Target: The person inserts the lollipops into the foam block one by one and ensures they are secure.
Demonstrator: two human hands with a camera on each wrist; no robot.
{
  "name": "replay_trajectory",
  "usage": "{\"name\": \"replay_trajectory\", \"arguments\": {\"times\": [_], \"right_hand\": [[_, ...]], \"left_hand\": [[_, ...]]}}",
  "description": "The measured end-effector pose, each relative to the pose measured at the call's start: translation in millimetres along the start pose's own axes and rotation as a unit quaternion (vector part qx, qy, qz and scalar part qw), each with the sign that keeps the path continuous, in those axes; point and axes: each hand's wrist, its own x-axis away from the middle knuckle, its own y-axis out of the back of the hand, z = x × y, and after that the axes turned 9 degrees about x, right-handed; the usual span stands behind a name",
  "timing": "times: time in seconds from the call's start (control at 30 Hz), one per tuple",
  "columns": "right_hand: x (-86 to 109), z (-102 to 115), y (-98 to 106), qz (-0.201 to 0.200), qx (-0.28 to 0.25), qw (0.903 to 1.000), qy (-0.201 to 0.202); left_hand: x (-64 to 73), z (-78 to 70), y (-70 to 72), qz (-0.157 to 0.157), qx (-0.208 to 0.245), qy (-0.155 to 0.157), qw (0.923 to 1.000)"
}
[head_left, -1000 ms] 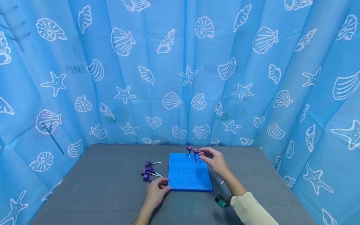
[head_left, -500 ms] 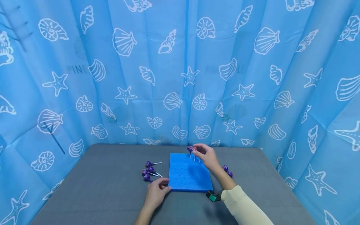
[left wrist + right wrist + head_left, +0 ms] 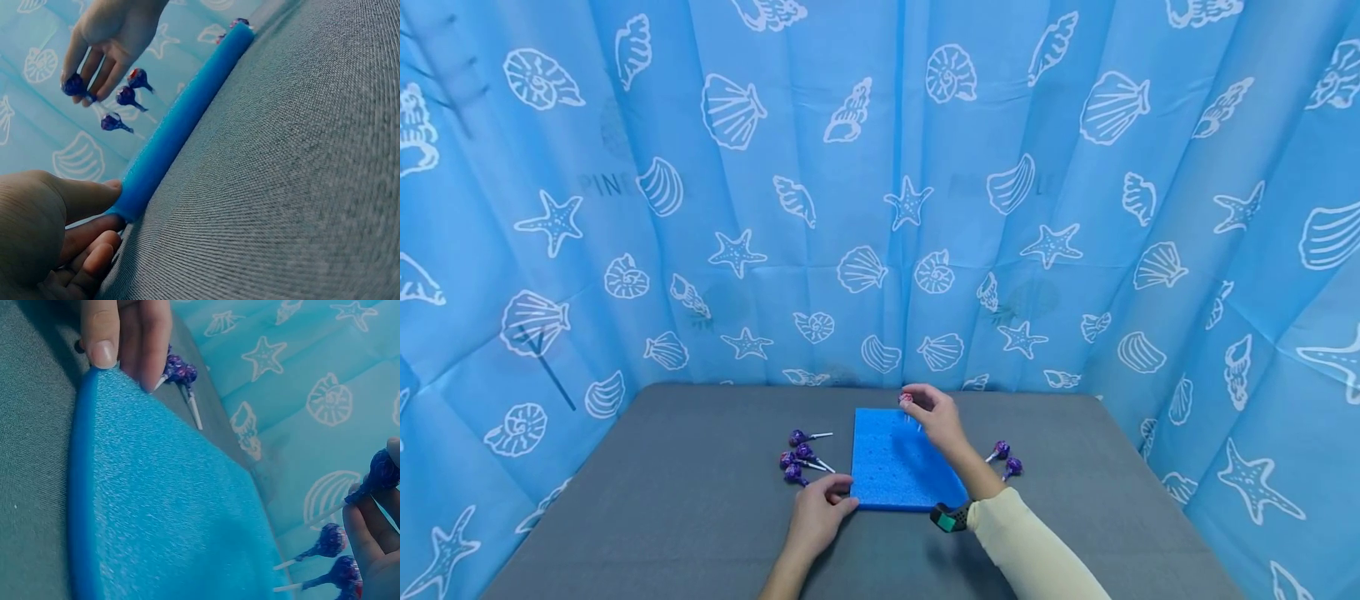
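We saw the left hand [image 3: 817, 510] at the near left corner of a flat, squarish board of bright blue foam [image 3: 895, 467], pinching that corner between a thumb on one face and a forefinger against the other. The board lay flat on a table spread with dark grey woven cloth [image 3: 700, 517], to the right of this hand and beneath the other.

Over the board's far edge we saw the right hand [image 3: 936, 419], its thumb and fingertips grasping a round lollipop in a dark purple wrapper [image 3: 72, 84]. Its white stick slanted down from the fingers; we could not tell whether the tip touched the foam. Just beside this grip we counted three upright lollipops with purple and red wrappers [image 3: 127, 95], their white sticks standing in the foam; from the head view the right hand partly hid them.

We found four loose purple lollipops with white sticks [image 3: 806, 451] lying left of the board, just beyond the left hand, and two more purple lollipops [image 3: 1013, 467] lying to its right, past the right forearm. That forearm, in a cream sleeve [image 3: 1033, 546] and a black wrist strap with a green patch [image 3: 951, 518], reached across the board's right side.
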Motion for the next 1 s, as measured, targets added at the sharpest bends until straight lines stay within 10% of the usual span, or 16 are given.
{"name": "replay_trajectory", "arguments": {"times": [1.0], "right_hand": [[-6.2,-22,-40,-0.055,0.0,0.9966,-0.061]], "left_hand": [[-1.4,-0.6,0.6,0.002,0.007,0.02,0.9998]]}}
